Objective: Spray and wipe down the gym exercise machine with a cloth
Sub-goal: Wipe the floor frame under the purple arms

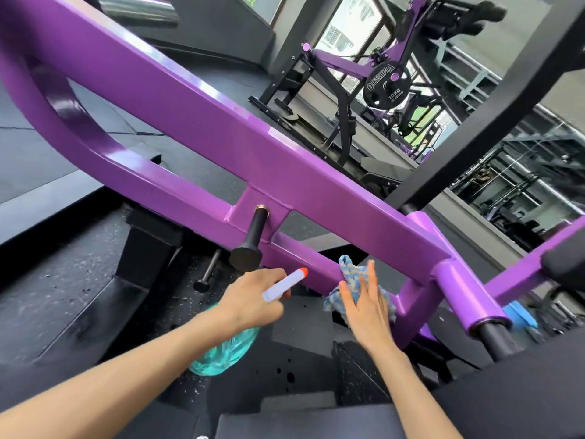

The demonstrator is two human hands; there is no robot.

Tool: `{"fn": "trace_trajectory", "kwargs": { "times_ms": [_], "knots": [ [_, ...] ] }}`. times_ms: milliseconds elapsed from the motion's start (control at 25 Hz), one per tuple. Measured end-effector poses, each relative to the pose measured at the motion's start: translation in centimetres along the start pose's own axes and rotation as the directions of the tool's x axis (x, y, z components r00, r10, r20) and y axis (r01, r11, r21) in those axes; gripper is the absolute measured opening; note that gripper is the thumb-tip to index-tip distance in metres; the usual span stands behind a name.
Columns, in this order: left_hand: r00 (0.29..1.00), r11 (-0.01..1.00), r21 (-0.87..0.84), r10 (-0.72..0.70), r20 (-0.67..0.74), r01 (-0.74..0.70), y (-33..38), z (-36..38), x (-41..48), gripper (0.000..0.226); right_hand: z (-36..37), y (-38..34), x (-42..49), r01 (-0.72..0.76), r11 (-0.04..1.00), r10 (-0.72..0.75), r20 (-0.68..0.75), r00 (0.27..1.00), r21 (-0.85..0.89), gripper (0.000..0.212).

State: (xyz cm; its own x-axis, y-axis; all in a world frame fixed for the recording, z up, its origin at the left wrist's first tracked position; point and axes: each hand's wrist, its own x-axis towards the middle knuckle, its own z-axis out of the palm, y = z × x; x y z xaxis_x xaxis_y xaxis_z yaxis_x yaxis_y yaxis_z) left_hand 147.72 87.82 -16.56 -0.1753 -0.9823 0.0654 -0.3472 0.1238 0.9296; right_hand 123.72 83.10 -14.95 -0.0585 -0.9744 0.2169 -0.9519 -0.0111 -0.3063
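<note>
Cloth (349,271) drapes the lower edge of the purple bar (304,253), right of the black peg (253,231), under your right grip (367,302) (fingers spread flat); left grip (253,296) curls round the spray bottle (228,343) below the peg.

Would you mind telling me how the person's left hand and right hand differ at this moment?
The left hand is curled round the spray bottle; the right hand lies flat with straight fingers. The left hand aims the bottle's nozzle towards the purple frame, while the right hand presses the cloth against its lower bar. Both hands are bare and sit close together below the frame.
</note>
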Motion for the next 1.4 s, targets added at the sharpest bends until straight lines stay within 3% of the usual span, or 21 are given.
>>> {"fn": "trace_trajectory", "kwargs": {
  "times_ms": [80, 120, 200, 280, 360, 440, 480, 600, 640, 760, 880, 1000, 1040, 1120, 1160, 1240, 1280, 1400],
  "knots": [
    [0.998, 1.000, 0.015, -0.011, -0.057, 0.012, 0.1, 0.5, 0.4, 0.021, 0.8, -1.4, 0.2, -0.149, 0.987, 0.153, -0.069, 0.986, 0.057, 0.058],
    [0.996, 0.999, 0.039, -0.029, -0.090, 0.033, -0.3, 0.4, 0.5, 0.016, 1.3, -2.3, 0.4, -0.130, 0.991, 0.133, -0.097, 0.986, 0.033, 0.055],
    [0.991, 0.993, 0.109, -0.027, -0.129, 0.041, -1.5, 0.0, 0.3, 0.017, 3.0, -5.3, 1.3, 0.099, 0.994, -0.103, -0.124, 0.987, -0.043, 0.059],
    [0.992, 0.990, 0.139, 0.011, -0.126, 0.007, -3.1, -0.4, 0.0, 0.031, 5.1, -9.2, 1.8, 0.328, 0.940, -0.336, -0.101, 0.937, -0.091, 0.063],
    [0.991, 0.997, 0.076, -0.009, -0.131, 0.019, -4.6, -1.3, -0.7, 0.038, 6.3, -10.4, 1.3, 0.383, 0.921, -0.389, -0.159, 0.907, -0.068, 0.055],
    [0.988, 0.998, -0.049, -0.040, -0.152, 0.033, -5.5, -2.6, -1.4, 0.036, 5.3, -7.2, 0.9, 0.360, 0.929, -0.371, -0.253, 0.893, -0.090, 0.049],
    [0.987, 0.996, -0.087, -0.043, -0.157, 0.030, -5.9, -3.3, -2.0, 0.034, 4.2, -4.7, 0.5, 0.277, 0.957, -0.289, -0.287, 0.913, -0.084, 0.049],
    [0.983, 0.998, -0.048, -0.042, -0.180, 0.034, -6.9, -4.4, -2.6, 0.030, 2.6, -4.4, 1.4, -0.129, 0.991, 0.132, -0.308, 0.942, 0.031, 0.042],
    [0.979, 0.999, -0.015, -0.042, -0.197, 0.040, -7.0, -4.6, -2.7, 0.030, 3.4, -7.5, 2.0, -0.128, 0.989, 0.142, -0.287, 0.947, 0.068, 0.039],
    [0.976, 0.999, -0.029, -0.042, -0.215, 0.037, -6.9, -4.8, -2.5, 0.027, 7.1, -15.1, 1.5, 0.192, 0.979, -0.161, -0.325, 0.932, 0.065, 0.045],
    [0.985, 0.996, -0.089, -0.040, -0.166, 0.025, -6.0, -4.2, -2.4, 0.030, 6.7, -9.4, 1.5, 0.347, 0.920, -0.385, -0.265, 0.884, -0.181, 0.037],
    [0.992, 0.995, -0.092, -0.036, -0.120, 0.025, -4.3, -2.8, -2.3, 0.038, 1.9, -3.4, -0.1, 0.213, 0.921, -0.277, -0.163, 0.947, -0.325, 0.033],
    [0.995, 0.996, -0.085, -0.019, -0.094, 0.011, -3.4, -2.4, -2.2, 0.037, 0.0, -3.2, -0.6, 0.146, 0.960, -0.180, -0.129, 0.975, -0.239, 0.029],
    [0.998, 0.994, -0.098, 0.045, -0.045, -0.049, -1.3, -1.5, -2.0, 0.034, -3.6, -4.0, -1.5, 0.161, 0.976, -0.181, -0.133, 0.975, -0.145, 0.023],
    [0.996, 0.989, -0.124, 0.077, -0.036, -0.081, -0.2, -1.1, -1.8, 0.033, -5.5, -5.1, -2.0, 0.211, 0.976, -0.219, -0.233, 0.947, -0.059, 0.024],
    [0.990, 0.977, -0.163, 0.131, -0.052, -0.137, 1.5, -0.4, -1.4, 0.035, -8.4, -7.0, -1.5, 0.314, 0.945, -0.310, -0.543, 0.781, -0.087, 0.028],
    [0.986, 0.971, -0.174, 0.150, -0.077, -0.161, 2.3, 0.0, -1.0, 0.034, -8.6, -7.9, -0.3, 0.349, 0.931, -0.340, -0.602, 0.722, -0.107, 0.032],
    [0.975, 0.960, -0.201, 0.168, -0.145, -0.195, 4.2, 1.2, -0.2, 0.029, -5.7, -10.6, 2.5, 0.349, 0.913, -0.407, -0.512, 0.757, -0.210, 0.046]
  ]
}}
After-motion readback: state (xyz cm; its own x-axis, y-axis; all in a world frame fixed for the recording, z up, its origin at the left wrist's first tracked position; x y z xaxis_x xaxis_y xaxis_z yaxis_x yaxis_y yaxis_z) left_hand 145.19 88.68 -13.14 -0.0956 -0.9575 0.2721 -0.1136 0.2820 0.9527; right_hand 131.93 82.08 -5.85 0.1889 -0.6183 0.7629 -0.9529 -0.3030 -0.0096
